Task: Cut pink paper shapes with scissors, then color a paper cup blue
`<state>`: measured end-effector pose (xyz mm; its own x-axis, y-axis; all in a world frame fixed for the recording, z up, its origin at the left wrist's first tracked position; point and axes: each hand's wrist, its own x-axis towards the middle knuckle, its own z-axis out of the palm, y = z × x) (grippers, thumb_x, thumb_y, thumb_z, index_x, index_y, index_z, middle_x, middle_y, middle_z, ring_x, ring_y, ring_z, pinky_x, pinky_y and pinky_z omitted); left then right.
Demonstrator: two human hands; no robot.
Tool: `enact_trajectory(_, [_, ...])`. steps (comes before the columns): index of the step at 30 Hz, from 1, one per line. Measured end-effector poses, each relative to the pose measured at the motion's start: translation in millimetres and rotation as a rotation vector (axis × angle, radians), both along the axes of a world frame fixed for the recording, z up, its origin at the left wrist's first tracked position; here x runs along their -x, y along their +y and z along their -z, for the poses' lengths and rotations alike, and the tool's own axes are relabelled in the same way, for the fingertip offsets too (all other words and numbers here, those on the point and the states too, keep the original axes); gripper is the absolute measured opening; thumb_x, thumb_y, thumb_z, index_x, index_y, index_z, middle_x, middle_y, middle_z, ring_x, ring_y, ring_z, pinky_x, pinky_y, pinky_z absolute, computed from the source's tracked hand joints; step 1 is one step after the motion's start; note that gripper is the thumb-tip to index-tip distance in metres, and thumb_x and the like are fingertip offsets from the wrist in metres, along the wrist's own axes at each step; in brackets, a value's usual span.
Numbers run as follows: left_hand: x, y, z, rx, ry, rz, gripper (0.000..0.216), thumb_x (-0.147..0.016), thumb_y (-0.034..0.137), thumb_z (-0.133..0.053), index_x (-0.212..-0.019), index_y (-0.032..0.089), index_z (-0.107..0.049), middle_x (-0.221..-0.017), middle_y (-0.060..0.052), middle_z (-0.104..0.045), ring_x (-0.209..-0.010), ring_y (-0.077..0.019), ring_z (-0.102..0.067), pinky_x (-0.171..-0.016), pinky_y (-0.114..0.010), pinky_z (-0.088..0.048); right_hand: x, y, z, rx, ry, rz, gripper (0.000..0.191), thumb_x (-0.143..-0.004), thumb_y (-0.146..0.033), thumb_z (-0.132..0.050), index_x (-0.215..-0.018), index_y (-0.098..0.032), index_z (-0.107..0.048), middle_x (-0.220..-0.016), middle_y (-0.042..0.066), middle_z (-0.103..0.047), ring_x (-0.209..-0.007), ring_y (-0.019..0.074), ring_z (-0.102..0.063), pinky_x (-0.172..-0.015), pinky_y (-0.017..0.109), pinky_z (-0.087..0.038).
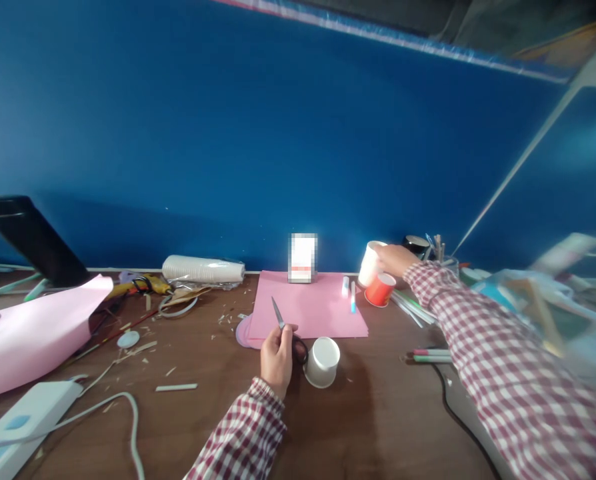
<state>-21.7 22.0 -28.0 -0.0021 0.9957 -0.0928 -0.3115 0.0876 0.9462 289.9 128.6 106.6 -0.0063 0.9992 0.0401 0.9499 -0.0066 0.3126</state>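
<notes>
My left hand [277,357] is closed around a pair of scissors [278,313], blades pointing up and away from me. Right beside it, a white paper cup [323,362] stands upside down on the table. At the back right, my right hand [397,260] has its fingers on a white paper cup [369,267], partly covering it. A red paper cup [380,290] stands just in front of that hand. Between the hands lies pink paper [303,317], with a glue stick or marker [353,298] on its right side.
A sleeve of stacked cups [203,270] lies along the blue wall [278,133]. On the left are a curled pink sheet [33,340], a glue gun [145,285] and a power strip [28,423]. Markers [431,356] and a plastic bag [553,313] sit on the right.
</notes>
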Motion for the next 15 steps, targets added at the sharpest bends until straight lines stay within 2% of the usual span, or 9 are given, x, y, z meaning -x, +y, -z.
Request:
enact_trajectory(4, [-0.8, 0.2, -0.2, 0.004, -0.012, -0.002, 0.037, -0.075, 0.048, -0.055, -0.084, 0.013, -0.06, -0.048, 0.002, -0.055, -0.042, -0.012, -0.051, -0.042, -0.022, -0.04, 0.1, -1.6, 3.3, -0.045, -0.005, 0.011, 0.049, -0.083, -0.015, -0.046, -0.132, -0.013, -0.039, -0.107, 0.017, -0.065, -0.092, 0.0245, -0.063, -0.073, 0.029, -0.039])
enact_trajectory(9, [-1.1, 1.2, 1.6, -0.001, -0.006, -0.002, 0.037, -0.074, 0.049, -0.055, -0.084, 0.013, -0.061, -0.048, 0.002, -0.055, -0.042, -0.0117, -0.051, -0.042, -0.022, -0.039, -4.5, -5.2, 4.6, -0.094, -0.008, 0.019, 0.048, -0.086, -0.016, -0.04, -0.134, -0.012, -0.035, -0.108, 0.017, -0.065, -0.091, 0.0256, -0.064, -0.075, 0.032, -0.04])
enact_trajectory(15, [-0.8, 1.3, 2.8, -0.003, -0.001, 0.002, 0.039, -0.074, 0.05, -0.055, -0.085, 0.013, -0.061, -0.047, 0.002, -0.054, -0.041, -0.0113, -0.049, -0.041, -0.022, -0.039, -7.1, -12.6, -5.3, -0.105, 0.038, 0.009, 0.044, -0.088, -0.017, -0.039, -0.132, -0.009, -0.037, -0.107, 0.019, -0.064, -0.095, 0.0263, -0.062, -0.078, 0.032, -0.04])
